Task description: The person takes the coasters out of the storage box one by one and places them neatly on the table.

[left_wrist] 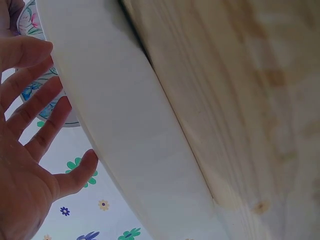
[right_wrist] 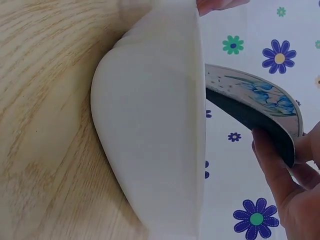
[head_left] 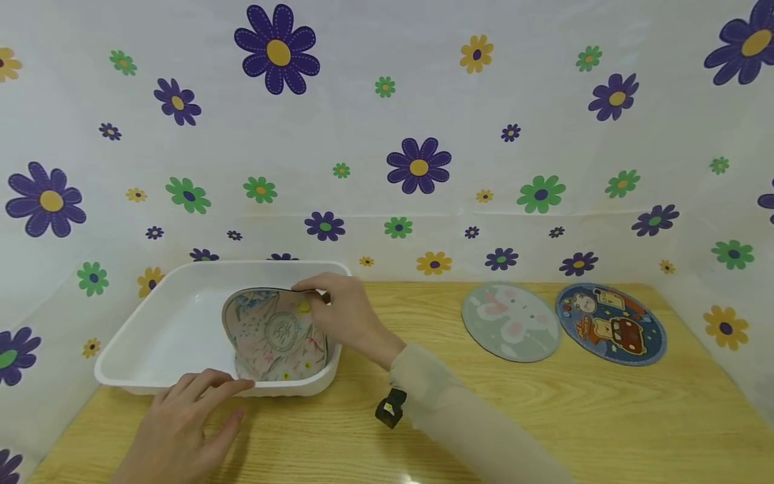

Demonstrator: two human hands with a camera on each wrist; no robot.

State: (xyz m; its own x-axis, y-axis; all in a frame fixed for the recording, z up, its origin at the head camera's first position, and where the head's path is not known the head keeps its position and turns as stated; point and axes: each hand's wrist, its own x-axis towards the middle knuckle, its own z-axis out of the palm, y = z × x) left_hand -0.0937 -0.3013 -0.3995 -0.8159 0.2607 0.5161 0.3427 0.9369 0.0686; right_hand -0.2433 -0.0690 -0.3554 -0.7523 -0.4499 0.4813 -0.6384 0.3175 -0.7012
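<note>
A round floral mouse pad (head_left: 256,336) with a dark underside (right_wrist: 270,132) stands tilted and bent inside the white plastic basin (head_left: 163,336). My right hand (head_left: 347,312) pinches its upper right edge between thumb and fingers; the right wrist view shows the grip on the curled edge. At the basin's near rim, my left hand (head_left: 187,423) touches the edge with its fingertips. In the left wrist view, the left fingers (left_wrist: 42,102) are spread and fairly straight along the rim. The lower part of the pad is hidden behind the basin's front wall.
Two more round pads lie flat on the wooden table (head_left: 484,417) to the right: a pale green one with a white rabbit (head_left: 510,323) and a dark blue cartoon one (head_left: 611,326). A flower-printed white sheet (head_left: 387,121) hangs behind the table.
</note>
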